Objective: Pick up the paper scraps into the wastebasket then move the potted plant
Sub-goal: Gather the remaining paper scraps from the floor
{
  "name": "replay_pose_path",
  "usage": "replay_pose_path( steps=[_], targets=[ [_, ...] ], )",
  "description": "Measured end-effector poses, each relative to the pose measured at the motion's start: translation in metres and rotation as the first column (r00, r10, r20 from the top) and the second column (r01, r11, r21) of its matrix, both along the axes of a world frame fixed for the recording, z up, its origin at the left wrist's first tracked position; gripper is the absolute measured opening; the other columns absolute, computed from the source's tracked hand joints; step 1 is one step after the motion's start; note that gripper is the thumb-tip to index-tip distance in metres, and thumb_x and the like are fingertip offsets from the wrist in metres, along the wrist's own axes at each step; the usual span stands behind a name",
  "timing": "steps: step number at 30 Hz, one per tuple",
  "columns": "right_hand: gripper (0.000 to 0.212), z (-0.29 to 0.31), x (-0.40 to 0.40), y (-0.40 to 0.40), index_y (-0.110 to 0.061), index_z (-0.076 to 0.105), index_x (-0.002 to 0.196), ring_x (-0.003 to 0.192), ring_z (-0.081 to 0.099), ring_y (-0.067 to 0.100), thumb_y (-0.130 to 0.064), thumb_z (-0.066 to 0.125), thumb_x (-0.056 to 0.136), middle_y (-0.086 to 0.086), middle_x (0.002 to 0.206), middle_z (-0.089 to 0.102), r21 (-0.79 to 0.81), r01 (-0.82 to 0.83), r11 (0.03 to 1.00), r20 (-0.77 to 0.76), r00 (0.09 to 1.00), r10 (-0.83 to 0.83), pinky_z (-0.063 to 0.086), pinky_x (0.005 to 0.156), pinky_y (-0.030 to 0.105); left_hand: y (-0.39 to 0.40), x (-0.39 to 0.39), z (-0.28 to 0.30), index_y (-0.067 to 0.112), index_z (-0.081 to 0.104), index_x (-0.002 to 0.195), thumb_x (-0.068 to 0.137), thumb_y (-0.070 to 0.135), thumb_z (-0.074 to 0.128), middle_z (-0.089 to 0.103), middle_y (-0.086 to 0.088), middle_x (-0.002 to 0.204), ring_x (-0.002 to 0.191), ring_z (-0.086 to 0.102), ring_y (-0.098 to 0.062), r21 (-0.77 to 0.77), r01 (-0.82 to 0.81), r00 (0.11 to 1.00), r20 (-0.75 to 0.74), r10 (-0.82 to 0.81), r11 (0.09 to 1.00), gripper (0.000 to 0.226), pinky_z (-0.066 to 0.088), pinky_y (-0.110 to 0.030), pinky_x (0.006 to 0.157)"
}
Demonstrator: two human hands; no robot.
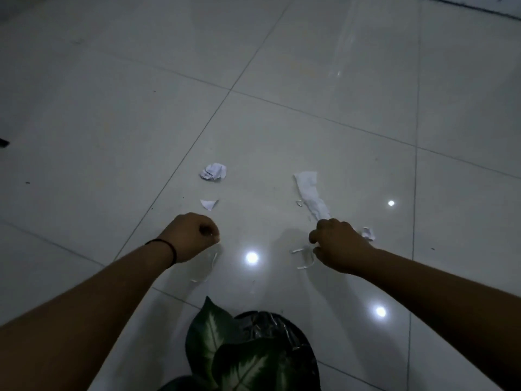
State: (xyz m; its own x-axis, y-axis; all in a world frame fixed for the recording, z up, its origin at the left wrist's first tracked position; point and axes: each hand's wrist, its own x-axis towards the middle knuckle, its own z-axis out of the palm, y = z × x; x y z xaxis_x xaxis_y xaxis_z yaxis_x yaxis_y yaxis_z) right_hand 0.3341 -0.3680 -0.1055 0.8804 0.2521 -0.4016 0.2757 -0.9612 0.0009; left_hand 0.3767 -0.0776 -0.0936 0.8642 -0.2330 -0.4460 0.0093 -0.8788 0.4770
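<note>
Paper scraps lie on the glossy tiled floor: a crumpled ball (pixel 213 172), a small triangular piece (pixel 209 204), a long crumpled strip (pixel 310 193) and a small scrap (pixel 368 234). My left hand (pixel 191 238) hovers as a closed fist just below the triangular piece, with nothing visible in it. My right hand (pixel 338 245) has curled fingers at the near end of the long strip; its grip is hidden. The wastebasket (pixel 270 324), lined with a black bag, sits at the bottom centre. The potted plant's green-and-white leaves (pixel 214 334) partly cover it.
Pale floor tiles (pixel 310 80) with dark grout lines stretch in every direction. Bright light spots (pixel 251 257) reflect near my hands. A dark object (pixel 3 143) pokes in at the left edge. A dark wall base (pixel 479 7) runs along the top right.
</note>
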Motion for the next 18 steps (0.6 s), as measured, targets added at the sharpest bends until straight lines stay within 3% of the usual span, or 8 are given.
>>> replay_pose_path(
  steps=[2, 7, 11, 14, 16, 18],
  targets=[
    [0.031, -0.014, 0.001, -0.004, -0.011, 0.06, 0.112, 0.105, 0.053, 0.029, -0.029, 0.049, 0.089, 0.012, 0.117, 0.056, -0.027, -0.034, 0.999, 0.024, 0.999, 0.035, 0.04, 0.085, 0.035, 0.009, -0.015, -0.017, 0.014, 0.067, 0.096, 0.078, 0.027, 0.07, 0.068, -0.009, 0.1, 0.086, 0.059, -0.019, 0.01, -0.113, 0.994, -0.001, 0.113, 0.994, 0.022, 0.04, -0.022, 0.074],
    [0.048, -0.035, 0.003, -0.006, -0.01, 0.06, 0.106, 0.107, 0.048, 0.029, -0.051, 0.05, 0.085, 0.01, 0.114, 0.054, -0.039, 0.008, 0.999, 0.032, 0.999, -0.006, 0.036, 0.09, 0.038, 0.011, -0.035, -0.046, 0.014, 0.057, 0.103, 0.066, 0.047, 0.076, 0.048, -0.001, 0.095, 0.086, 0.047, -0.015, 0.146, -0.138, 0.99, -0.014, 0.142, 0.98, 0.053, 0.036, -0.024, 0.073],
    [0.044, -0.042, 0.006, -0.009, -0.01, 0.06, 0.107, 0.109, 0.047, 0.029, -0.048, 0.048, 0.089, 0.011, 0.116, 0.054, -0.058, 0.01, 0.998, 0.039, 0.999, -0.008, 0.035, 0.093, 0.039, 0.007, -0.036, -0.059, 0.012, 0.058, 0.101, 0.068, 0.046, 0.075, 0.048, 0.0, 0.093, 0.085, 0.048, -0.015, 0.145, -0.152, 0.988, -0.017, 0.156, 0.978, 0.05, 0.039, -0.025, 0.074],
    [0.03, -0.046, 0.004, -0.009, -0.011, 0.062, 0.103, 0.106, 0.048, 0.03, -0.035, 0.049, 0.091, 0.012, 0.113, 0.055, -0.029, 0.006, 1.0, 0.068, 0.998, -0.004, 0.036, 0.09, 0.039, 0.001, -0.036, -0.065, 0.015, 0.057, 0.078, 0.073, 0.033, 0.075, 0.051, 0.001, 0.078, 0.078, 0.051, -0.015, 0.117, -0.155, 0.986, -0.042, 0.161, 0.981, 0.025, 0.04, -0.024, 0.066],
    [0.022, -0.05, 0.0, -0.008, -0.011, 0.063, 0.102, 0.103, 0.049, 0.03, -0.024, 0.047, 0.092, 0.011, 0.11, 0.056, -0.031, -0.021, 0.999, 0.087, 0.996, 0.024, 0.037, 0.086, 0.038, 0.001, -0.034, -0.068, 0.02, 0.049, 0.055, 0.076, 0.025, 0.073, 0.049, 0.004, 0.063, 0.065, 0.051, -0.014, 0.088, -0.175, 0.982, -0.059, 0.181, 0.981, 0.032, 0.037, -0.023, 0.056],
    [0.021, -0.051, 0.0, -0.005, -0.011, 0.063, 0.101, 0.101, 0.05, 0.03, -0.018, 0.046, 0.091, 0.01, 0.107, 0.056, -0.019, -0.03, 0.999, 0.084, 0.996, 0.031, 0.036, 0.083, 0.037, 0.002, -0.033, -0.07, 0.022, 0.044, 0.047, 0.08, 0.022, 0.069, 0.047, 0.005, 0.058, 0.06, 0.049, -0.012, 0.08, -0.16, 0.984, -0.071, 0.166, 0.984, 0.041, 0.035, -0.023, 0.057]
  ],
)
